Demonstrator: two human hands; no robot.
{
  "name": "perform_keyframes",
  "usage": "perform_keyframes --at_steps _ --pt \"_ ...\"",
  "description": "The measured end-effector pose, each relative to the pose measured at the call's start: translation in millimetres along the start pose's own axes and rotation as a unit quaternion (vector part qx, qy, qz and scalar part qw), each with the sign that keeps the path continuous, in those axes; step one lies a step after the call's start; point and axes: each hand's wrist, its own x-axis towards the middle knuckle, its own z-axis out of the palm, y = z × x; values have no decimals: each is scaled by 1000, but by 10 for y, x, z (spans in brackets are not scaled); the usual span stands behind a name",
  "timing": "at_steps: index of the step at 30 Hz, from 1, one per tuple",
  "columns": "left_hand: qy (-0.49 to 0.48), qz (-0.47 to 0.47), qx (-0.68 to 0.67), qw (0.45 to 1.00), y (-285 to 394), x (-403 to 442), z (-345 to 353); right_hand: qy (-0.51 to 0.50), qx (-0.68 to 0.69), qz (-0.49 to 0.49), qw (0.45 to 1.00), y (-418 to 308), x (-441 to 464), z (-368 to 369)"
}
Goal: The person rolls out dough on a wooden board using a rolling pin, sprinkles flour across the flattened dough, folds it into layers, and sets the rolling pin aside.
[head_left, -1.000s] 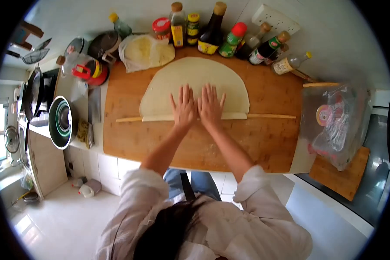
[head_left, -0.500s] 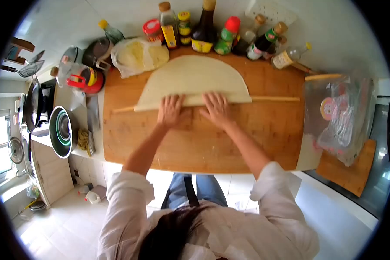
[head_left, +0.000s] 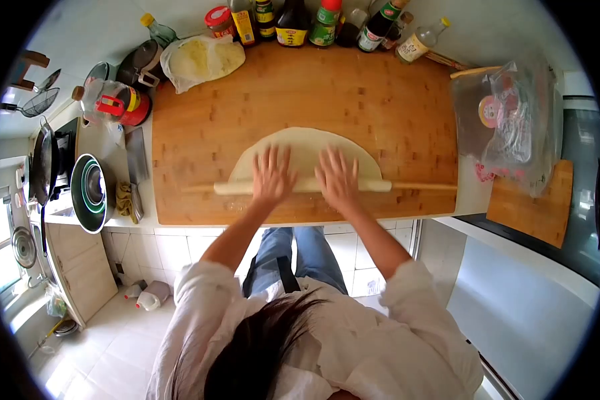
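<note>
A thin sheet of dough (head_left: 305, 148) lies on the wooden board (head_left: 300, 93), its near edge wrapped around a long thin rolling pin (head_left: 423, 187). Both bare ends of the pin stick out past the dough roll. My left hand (head_left: 273, 177) rests on the roll left of the middle, fingers spread and pointing away from me over the flat dough. My right hand (head_left: 338, 179) presses the roll right of the middle, also with spread fingers. Neither hand is wrapped around the pin. Under the palms, part of the roll is hidden.
Sauce bottles and jars (head_left: 291, 23) line the board's far edge beside a plastic bag (head_left: 202, 61). To the left are a cleaver (head_left: 136, 155), an oil jug (head_left: 123, 103) and nested bowls (head_left: 93, 192). Plastic packaging (head_left: 513, 127) and a small board (head_left: 533, 203) lie right.
Both hands and the dough-wrapped pin have come nearer to me, towards the board's front edge. Less flat dough shows now, and the camera view has shifted.
</note>
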Motion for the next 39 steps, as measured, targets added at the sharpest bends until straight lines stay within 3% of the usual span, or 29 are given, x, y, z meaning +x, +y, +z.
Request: perform_keyframes --at_steps 2,4,6,8,9,10,11,13,15,17,20,22,24,26,27,29,31,33,35,37,39 --pt "97 -34 -13 995 136 496 48 47 11 22 999 -105 529 -1" --pt "59 -71 -38 995 311 291 157 107 5 55 993 -212 658 157" --pt "25 -99 -63 993 314 134 183 57 46 123 990 -317 265 124" --pt "-65 3 -16 998 246 -80 159 48 16 46 998 -261 -37 199" --pt "-17 22 0 1000 171 51 255 44 19 51 998 -210 103 138" --pt "7 -14 4 1000 89 272 186 43 20 55 997 -51 266 170" --pt "32 -50 9 998 -10 405 87 31 25 126 991 191 414 175" --pt "93 -146 -42 984 -593 159 47 69 6 192 979 597 235 143" --pt "35 -123 52 990 -936 -374 -100 116 -17 193 974 716 -325 162" --pt "49 -127 56 989 -946 -555 -24 52 -85 201 974 670 -659 159" --pt "35 -146 76 986 -1000 2 1 135 -54 239 960 772 46 64" --pt "188 -191 11 963 -843 478 4 92 -29 259 961 734 574 133" --pt "78 -91 156 980 -307 431 315 151 10 144 978 260 608 263" --pt "26 -13 46 999 277 73 377 52 36 165 984 -163 257 246" --pt "29 -9 45 999 273 161 313 55 34 167 984 -121 310 177" --pt "15 23 22 999 240 170 71 37 23 86 995 -66 201 8" --pt "25 -47 -17 998 -52 446 -30 66 -5 120 991 366 283 126" --pt "66 -141 -27 987 -703 203 -62 95 -31 176 979 806 84 132" --pt "43 -127 81 988 -1148 -288 -21 89 -28 193 977 876 -349 52" --pt "57 -129 89 986 -1189 -198 -23 46 -71 195 977 804 -483 1" --pt "49 -178 63 981 -1120 121 -118 94 -44 227 968 987 105 48"
